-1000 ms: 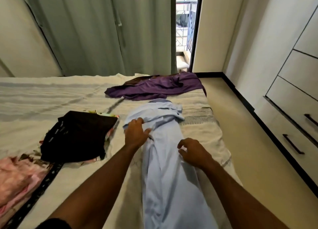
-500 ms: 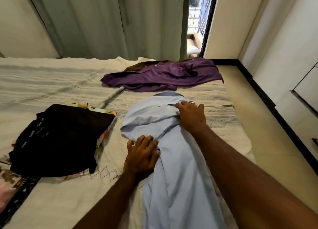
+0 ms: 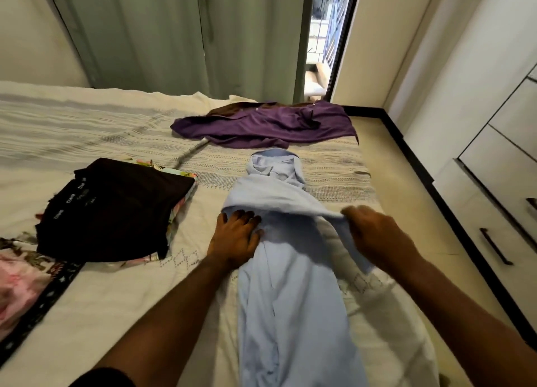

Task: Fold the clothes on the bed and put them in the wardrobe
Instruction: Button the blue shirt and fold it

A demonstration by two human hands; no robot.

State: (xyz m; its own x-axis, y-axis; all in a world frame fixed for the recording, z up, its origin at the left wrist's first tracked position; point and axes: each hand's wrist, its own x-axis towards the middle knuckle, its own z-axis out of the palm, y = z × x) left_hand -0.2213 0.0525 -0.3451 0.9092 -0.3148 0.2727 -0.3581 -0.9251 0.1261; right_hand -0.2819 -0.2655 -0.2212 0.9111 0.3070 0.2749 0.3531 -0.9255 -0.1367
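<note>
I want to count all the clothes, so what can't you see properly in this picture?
All in the head view:
- Right hand: blurred, its fingertips buried in the blue shirt.
- Floral clothes: cut off by the left edge and covered by the black clothes.
- Brown garment: mostly under the purple shirt.
- Wardrobe: cut off by the right edge; its inside is unseen.

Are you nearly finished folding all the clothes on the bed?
Not yet. A black folded garment already sits on a small pile. The light blue shirt is being folded: the left hand presses it flat while the right hand pulls a flap across. The crumpled purple garment is unfolded, and nothing has reached the white wardrobe.
</note>
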